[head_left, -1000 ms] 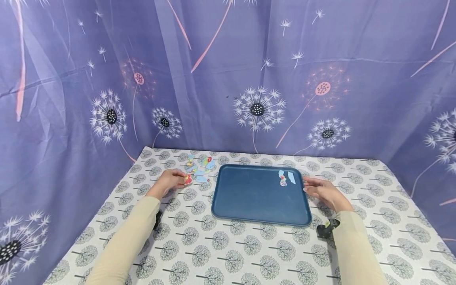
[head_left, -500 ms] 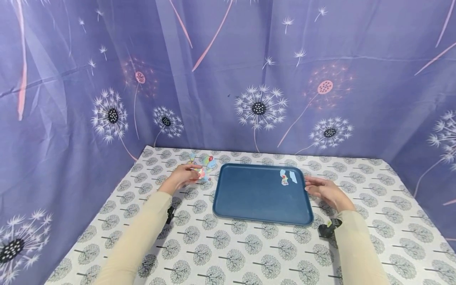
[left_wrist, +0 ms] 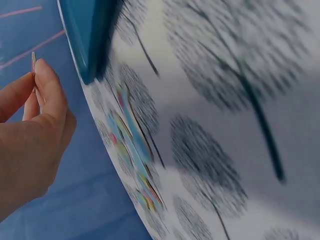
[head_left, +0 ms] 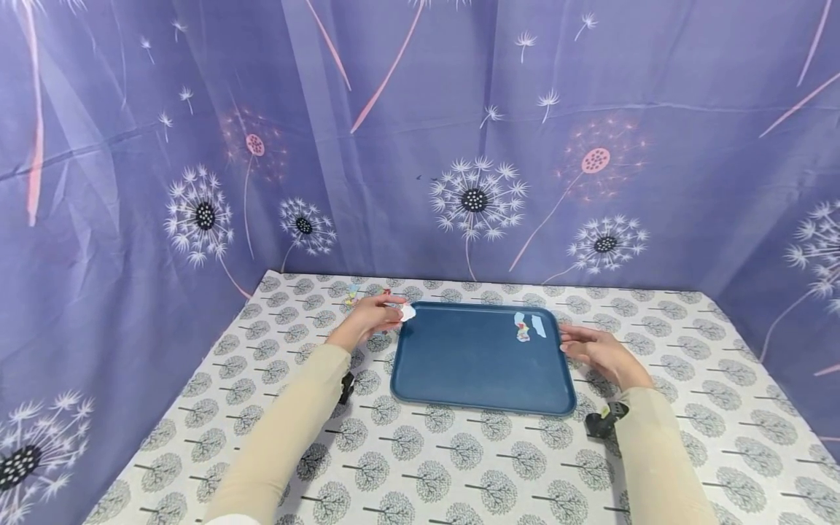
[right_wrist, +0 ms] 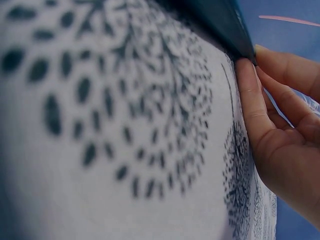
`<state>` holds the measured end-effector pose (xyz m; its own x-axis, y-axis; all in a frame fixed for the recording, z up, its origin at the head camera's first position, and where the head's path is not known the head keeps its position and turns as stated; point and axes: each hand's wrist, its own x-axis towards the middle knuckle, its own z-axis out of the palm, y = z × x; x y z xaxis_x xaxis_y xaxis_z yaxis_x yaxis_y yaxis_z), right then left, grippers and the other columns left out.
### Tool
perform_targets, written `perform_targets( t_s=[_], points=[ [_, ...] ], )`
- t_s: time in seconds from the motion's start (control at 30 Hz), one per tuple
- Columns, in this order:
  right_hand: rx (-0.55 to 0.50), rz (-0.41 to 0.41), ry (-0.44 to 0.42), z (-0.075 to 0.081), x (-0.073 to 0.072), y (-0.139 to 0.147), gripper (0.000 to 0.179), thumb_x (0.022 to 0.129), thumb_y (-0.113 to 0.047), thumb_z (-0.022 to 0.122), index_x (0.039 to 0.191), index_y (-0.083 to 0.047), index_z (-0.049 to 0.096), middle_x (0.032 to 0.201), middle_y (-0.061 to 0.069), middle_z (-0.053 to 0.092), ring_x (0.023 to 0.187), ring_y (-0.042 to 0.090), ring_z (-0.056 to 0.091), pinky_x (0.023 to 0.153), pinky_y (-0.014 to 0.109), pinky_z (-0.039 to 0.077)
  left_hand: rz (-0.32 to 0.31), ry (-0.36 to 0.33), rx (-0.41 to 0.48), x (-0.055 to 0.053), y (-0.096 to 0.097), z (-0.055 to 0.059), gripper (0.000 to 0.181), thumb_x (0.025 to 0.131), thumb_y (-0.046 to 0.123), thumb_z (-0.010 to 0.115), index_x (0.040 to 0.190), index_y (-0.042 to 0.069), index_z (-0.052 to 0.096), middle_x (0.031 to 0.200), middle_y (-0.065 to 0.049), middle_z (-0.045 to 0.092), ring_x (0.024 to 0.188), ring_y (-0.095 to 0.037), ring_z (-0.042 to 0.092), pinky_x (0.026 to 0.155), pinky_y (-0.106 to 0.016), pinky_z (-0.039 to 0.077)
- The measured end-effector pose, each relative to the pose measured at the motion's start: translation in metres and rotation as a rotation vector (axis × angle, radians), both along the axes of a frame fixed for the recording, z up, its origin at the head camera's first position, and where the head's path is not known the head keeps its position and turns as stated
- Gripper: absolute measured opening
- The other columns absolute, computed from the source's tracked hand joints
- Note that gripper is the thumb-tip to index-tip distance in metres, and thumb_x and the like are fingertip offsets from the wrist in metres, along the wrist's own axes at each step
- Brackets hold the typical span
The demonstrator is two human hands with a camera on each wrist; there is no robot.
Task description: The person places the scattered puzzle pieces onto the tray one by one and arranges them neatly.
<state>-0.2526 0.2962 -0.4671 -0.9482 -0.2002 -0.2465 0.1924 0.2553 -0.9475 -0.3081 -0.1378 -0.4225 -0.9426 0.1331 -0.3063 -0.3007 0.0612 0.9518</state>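
Observation:
My left hand (head_left: 367, 321) pinches a small flat puzzle piece (head_left: 407, 312) between thumb and fingertips, over the far left corner of the dark blue tray (head_left: 482, 372). The held piece shows a pale face in the head view and appears edge-on in the left wrist view. My right hand (head_left: 604, 356) is at the tray's right edge, its thumb and fingertips on the rim, as the right wrist view shows. A multicoloured puzzle piece (head_left: 522, 327) and a light blue piece (head_left: 538, 326) lie apart near the tray's far right corner.
Several loose puzzle pieces (left_wrist: 132, 132) lie on the tree-patterned tablecloth (head_left: 407, 467), left of the tray. My left hand partly hides them in the head view. A purple dandelion-print curtain (head_left: 394, 182) hangs behind the table and along its sides.
My left hand has carried the puzzle piece rightward from beside the loose pieces to the tray's corner. Its red side showed earlier; now a pale face does. My right hand stays at the rim.

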Motion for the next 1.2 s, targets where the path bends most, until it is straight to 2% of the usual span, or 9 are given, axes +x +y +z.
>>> perform_targets(
  t_s=[0.23,0.5,0.77,0.97,1.2],
  points=[
    [-0.009,-0.006,-0.006,0.000,0.000,-0.001,0.066,0.092,-0.001,0.059,0.149,0.003,0.026,0.143,0.028,0.035,0.103,0.004,0.055,0.102,0.027,0.048,-0.017,0.036,0.015,-0.006,0.027,-0.001,0.041,0.088,-0.011,0.060,0.128,-0.002,0.058,0.114,-0.023,0.060,0.091,-0.025,0.067,0.082,-0.030,0.060],
    [0.002,0.001,-0.010,-0.001,0.000,-0.001,0.065,0.094,-0.004,0.058,0.150,0.001,0.025,0.144,0.029,0.034,0.106,0.006,0.056,0.104,0.030,0.046,-0.037,0.070,0.062,-0.006,0.056,-0.006,0.037,0.088,-0.011,0.060,0.125,-0.005,0.059,0.110,-0.021,0.062,0.080,-0.018,0.066,0.085,-0.034,0.059],
    [0.014,0.004,-0.007,0.000,0.000,0.000,0.065,0.094,-0.006,0.059,0.150,0.000,0.026,0.145,0.029,0.034,0.113,0.013,0.055,0.107,0.036,0.044,-0.040,0.074,0.062,-0.013,0.089,-0.011,0.038,0.087,-0.011,0.061,0.125,-0.005,0.060,0.113,-0.023,0.062,0.081,-0.018,0.067,0.080,-0.030,0.060],
    [0.009,-0.014,-0.010,0.000,-0.001,-0.001,0.066,0.092,-0.005,0.060,0.149,0.001,0.028,0.144,0.028,0.036,0.105,0.006,0.056,0.105,0.032,0.046,-0.044,0.078,0.057,-0.013,0.112,-0.013,0.037,0.085,-0.015,0.061,0.121,-0.006,0.062,0.107,-0.023,0.064,0.083,-0.023,0.069,0.080,-0.032,0.060],
    [0.004,-0.019,-0.003,-0.001,-0.001,-0.001,0.066,0.091,-0.002,0.059,0.148,0.003,0.028,0.142,0.029,0.037,0.100,0.002,0.057,0.101,0.026,0.048,-0.039,0.073,0.046,-0.013,0.136,-0.016,0.034,0.082,-0.019,0.060,0.114,-0.007,0.066,0.096,-0.021,0.066,0.076,-0.020,0.068,0.077,-0.031,0.061]
  ],
)
